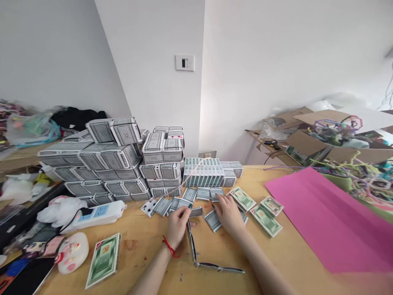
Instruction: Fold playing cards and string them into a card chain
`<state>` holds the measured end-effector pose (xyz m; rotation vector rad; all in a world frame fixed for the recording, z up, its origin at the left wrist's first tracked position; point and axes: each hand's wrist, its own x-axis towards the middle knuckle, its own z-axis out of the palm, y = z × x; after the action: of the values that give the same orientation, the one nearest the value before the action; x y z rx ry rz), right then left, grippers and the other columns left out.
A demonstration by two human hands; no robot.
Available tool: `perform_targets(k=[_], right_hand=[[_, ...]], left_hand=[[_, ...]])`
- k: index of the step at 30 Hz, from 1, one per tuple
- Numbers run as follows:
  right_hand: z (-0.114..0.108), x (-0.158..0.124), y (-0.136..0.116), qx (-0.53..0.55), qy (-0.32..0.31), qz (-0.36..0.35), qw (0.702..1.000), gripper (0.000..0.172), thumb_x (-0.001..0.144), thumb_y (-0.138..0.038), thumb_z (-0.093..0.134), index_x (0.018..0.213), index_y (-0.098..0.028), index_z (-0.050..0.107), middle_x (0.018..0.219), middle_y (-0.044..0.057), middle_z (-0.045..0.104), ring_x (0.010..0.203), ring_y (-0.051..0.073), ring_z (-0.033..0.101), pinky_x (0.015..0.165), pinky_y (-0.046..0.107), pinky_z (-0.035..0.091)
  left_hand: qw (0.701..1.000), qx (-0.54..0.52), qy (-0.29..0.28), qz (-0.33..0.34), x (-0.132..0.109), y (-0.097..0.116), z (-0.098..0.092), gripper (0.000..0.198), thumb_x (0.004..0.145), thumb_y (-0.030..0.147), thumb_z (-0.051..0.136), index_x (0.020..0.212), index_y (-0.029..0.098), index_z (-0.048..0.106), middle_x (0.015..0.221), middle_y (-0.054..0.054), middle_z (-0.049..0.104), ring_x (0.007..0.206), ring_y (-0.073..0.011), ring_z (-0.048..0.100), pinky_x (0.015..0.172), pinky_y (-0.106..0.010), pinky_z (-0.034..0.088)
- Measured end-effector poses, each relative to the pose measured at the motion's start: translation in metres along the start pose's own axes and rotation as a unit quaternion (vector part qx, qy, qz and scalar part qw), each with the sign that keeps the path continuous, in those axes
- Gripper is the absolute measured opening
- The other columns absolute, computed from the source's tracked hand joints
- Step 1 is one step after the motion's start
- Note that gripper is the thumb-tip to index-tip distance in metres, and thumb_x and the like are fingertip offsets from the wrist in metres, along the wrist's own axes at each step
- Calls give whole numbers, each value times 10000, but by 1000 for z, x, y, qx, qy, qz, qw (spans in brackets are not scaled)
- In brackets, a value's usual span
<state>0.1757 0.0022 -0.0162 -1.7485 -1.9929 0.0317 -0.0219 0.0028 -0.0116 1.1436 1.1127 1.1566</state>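
Note:
My left hand (178,223), with a red string round the wrist, is closed on the far end of an upright row of playing cards (193,246) that runs toward me and bends right along the table. My right hand (229,213) lies flat, fingers spread, on loose grey-backed card packs (212,220) scattered in front of it. More small packs (184,203) and a few face-up cards (147,205) lie just beyond both hands.
A tall pile of grey card boxes (116,164) stands at the back left, a row of packs (204,174) behind the hands. Green-backed decks (265,219) lie right, another (103,259) front left. A pink sheet (325,221), power strip (98,213), cardboard boxes (307,143) and clutter surround.

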Motion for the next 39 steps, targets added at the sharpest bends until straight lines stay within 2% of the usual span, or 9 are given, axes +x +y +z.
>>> perform_targets(k=[6, 11, 16, 19, 23, 26, 28, 32, 39], right_hand=[[-8, 20, 3, 30, -50, 26, 998, 549, 742, -144, 477, 1275, -174, 351, 1274, 114, 449, 1115, 238, 456, 858, 322, 384], [-16, 40, 2, 29, -121, 68, 990, 622, 654, -162, 597, 1241, -165, 391, 1179, 147, 515, 1001, 264, 538, 760, 309, 408], [-27, 34, -12, 152, -38, 81, 984, 537, 618, -329, 656, 1113, -181, 510, 1063, 107, 545, 909, 238, 554, 736, 311, 420], [-28, 20, -21, 425, -65, 126, 894, 372, 684, -399, 596, 994, -195, 563, 861, 43, 594, 669, 165, 573, 564, 268, 437], [-19, -2, -28, 746, -121, 174, 631, 327, 777, -455, 469, 957, -200, 566, 767, 30, 623, 660, 164, 587, 556, 283, 454], [-11, -12, -29, 832, -140, 185, 504, 348, 781, -463, 458, 941, -181, 586, 859, 61, 645, 790, 215, 604, 661, 354, 466], [-9, -15, -28, 849, -141, 192, 472, 347, 785, -442, 464, 946, -164, 596, 927, 76, 644, 832, 221, 601, 699, 355, 461], [-6, -15, -24, 851, -148, 206, 460, 335, 789, -401, 486, 954, -136, 608, 871, 86, 667, 702, 164, 611, 632, 276, 461], [-10, -17, -28, 837, -165, 175, 492, 358, 774, -383, 523, 1032, -143, 583, 953, 112, 655, 820, 224, 623, 733, 365, 463]], left_hand=[[1000, -4, -11, 4, -1, 6, 1, 266, 690, 378, 558, 566, 152, 496, 580, 47, 375, 566, -113, 453, 451, -219, 486], [1000, -4, -21, -1, -1, 6, 0, 264, 689, 381, 556, 579, 148, 501, 594, 42, 380, 594, -116, 441, 459, -217, 486], [1000, 1, -9, 2, -1, 4, 0, 273, 708, 386, 535, 574, 151, 489, 583, 47, 390, 573, -111, 447, 466, -224, 489], [1000, -7, -2, 3, 0, 2, 0, 285, 713, 385, 528, 557, 153, 478, 571, 51, 395, 549, -108, 449, 464, -230, 488], [1000, -19, 6, 2, 0, 1, -1, 288, 714, 394, 525, 564, 149, 500, 587, 41, 440, 560, -114, 456, 454, -228, 479], [1000, -16, 1, 4, -1, 2, -1, 277, 721, 388, 521, 588, 146, 533, 608, 31, 475, 577, -118, 462, 465, -226, 481], [1000, -24, 3, 4, -2, 3, 0, 270, 726, 380, 521, 593, 145, 537, 609, 30, 473, 579, -117, 462, 473, -225, 484], [996, -81, 32, 10, -4, 5, 0, 282, 715, 362, 546, 539, 152, 480, 557, 48, 406, 554, -102, 443, 501, -222, 492], [991, -114, 51, 41, -2, 3, -4, 255, 736, 370, 522, 607, 151, 542, 623, 17, 517, 619, -126, 495, 567, -236, 504]])
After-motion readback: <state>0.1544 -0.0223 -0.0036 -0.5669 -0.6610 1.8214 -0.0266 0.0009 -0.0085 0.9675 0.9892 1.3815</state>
